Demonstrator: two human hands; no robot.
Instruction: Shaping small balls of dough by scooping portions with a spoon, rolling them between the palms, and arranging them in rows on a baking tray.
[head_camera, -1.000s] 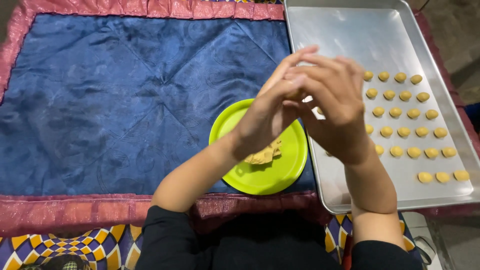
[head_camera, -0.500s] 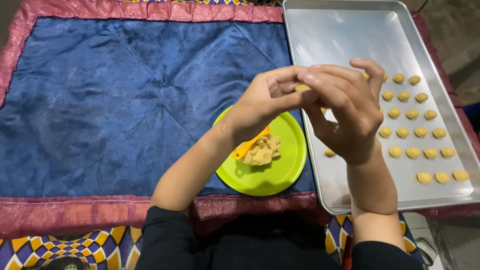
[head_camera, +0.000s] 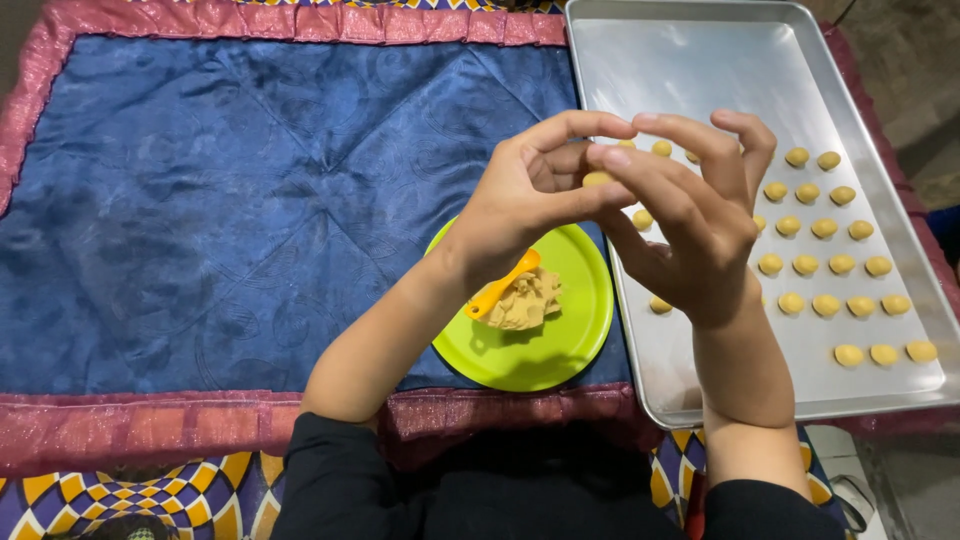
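While the blue quilted cloth (head_camera: 220, 200) with its pink border covers most of the surface, we work at its right edge, over the seam between the lime green plate (head_camera: 575, 330) and the steel baking tray (head_camera: 700, 70). Tray holds rows of small dough balls (head_camera: 825, 265) on its right half; left half bare. Plate carries a dough lump (head_camera: 525, 300) with an orange spoon (head_camera: 500, 285) stuck in it. Our left hand (head_camera: 530, 200) and right hand (head_camera: 690, 230) meet above the tray's near-left edge, fingertips pinched together on one small dough piece (head_camera: 597, 179), held in the air, touching neither plate nor tray. To do this well, we judge: light, even pressure, turn the piece between the fingertips, match the size of the balls already laid out, no flattening.
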